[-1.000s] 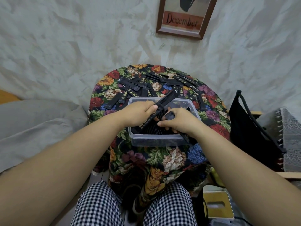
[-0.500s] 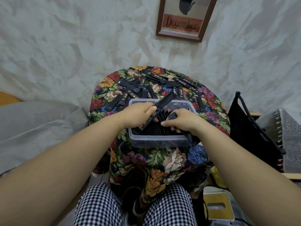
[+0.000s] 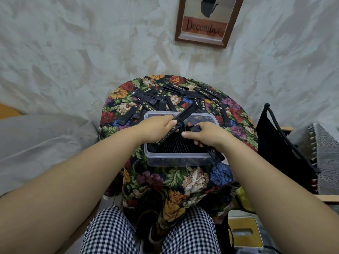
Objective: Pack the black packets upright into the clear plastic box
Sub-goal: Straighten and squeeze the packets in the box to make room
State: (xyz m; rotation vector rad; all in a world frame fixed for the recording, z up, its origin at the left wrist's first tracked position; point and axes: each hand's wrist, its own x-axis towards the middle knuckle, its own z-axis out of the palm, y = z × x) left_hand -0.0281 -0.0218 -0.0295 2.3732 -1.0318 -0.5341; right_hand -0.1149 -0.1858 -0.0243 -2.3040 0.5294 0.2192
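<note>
Packet [image 3: 176, 126] apparently deeper in box [image 3: 176, 160] now

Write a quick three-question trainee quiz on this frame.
1. True or false: the box holds no packets yet.
2. Where do the loose packets lie? A: on the floor. B: on the table, behind the box. C: on the person's lap.
3. Which hand grips the long packet that slants across the box's far rim?

Key:
1. False: a row of packets stands in it.
2. B.
3. The left hand. The right hand grips a second packet.
</note>
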